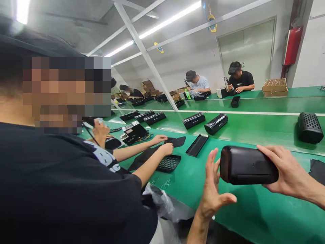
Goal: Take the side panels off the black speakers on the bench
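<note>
My right hand (290,169) grips the right end of a glossy black plastic housing (250,166), a rounded oblong box held above the green table. At its left end, my left hand (212,189) is open, thumb stretched out and fingers raised. Some of its fingers pass behind the housing's edge, and I cannot tell whether they touch it. An open black shell (197,145) lies on the table, left of my hands. Beyond my right hand, a black housing with a perforated face (310,127) stands on the table.
Close on my left a co-worker (63,176) reaches over a black grille tray (169,163) and dark sheets. Several black housings rest along the green belt (259,118). Across it, people work near stacked cartons (275,87). Dark pieces (317,170) lie at the right edge.
</note>
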`<state>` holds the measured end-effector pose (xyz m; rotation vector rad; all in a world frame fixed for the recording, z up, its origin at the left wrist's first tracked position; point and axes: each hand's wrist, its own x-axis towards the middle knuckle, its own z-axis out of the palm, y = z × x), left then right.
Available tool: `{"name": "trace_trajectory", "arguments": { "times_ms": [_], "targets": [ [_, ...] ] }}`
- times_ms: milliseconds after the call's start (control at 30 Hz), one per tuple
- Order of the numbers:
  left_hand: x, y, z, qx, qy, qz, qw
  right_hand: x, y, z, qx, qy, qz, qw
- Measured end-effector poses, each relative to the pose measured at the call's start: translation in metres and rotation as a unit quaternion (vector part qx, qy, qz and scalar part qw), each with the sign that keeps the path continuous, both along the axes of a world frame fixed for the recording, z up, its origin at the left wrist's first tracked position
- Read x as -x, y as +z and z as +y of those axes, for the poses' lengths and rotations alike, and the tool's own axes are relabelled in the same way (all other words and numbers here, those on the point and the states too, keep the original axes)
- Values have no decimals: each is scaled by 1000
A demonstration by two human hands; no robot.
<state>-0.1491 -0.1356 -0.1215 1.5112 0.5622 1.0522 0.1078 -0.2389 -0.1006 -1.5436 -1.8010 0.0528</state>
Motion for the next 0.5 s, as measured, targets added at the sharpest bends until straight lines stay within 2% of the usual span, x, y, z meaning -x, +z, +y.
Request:
{"name": "trace_trajectory", "arguments": {
  "times_ms": [33,100,167,233,300,400,500],
  "targets": [
    [2,6,1,-28,0,40,999,-3,5,-1,-5,-7,-61,998],
    [1,8,0,-43,8,93,995,-7,10,-2,-10,-2,-167,986],
    [-3,0,-2,-30,20,85,996,-12,8,-5,-3,16,-183,983],
    [-4,-10,-4,-13,25,57,998,-21,0,-13,26,23,-104,994],
    [-1,-16,-6,-3,23,37,999,-31,-10,-23,74,22,23,997],
    [4,-15,-8,6,19,23,1000,-37,-23,-37,133,29,192,972],
    [5,-11,-9,3,34,16,999,-29,-26,-45,111,14,247,963]
  ]
}}
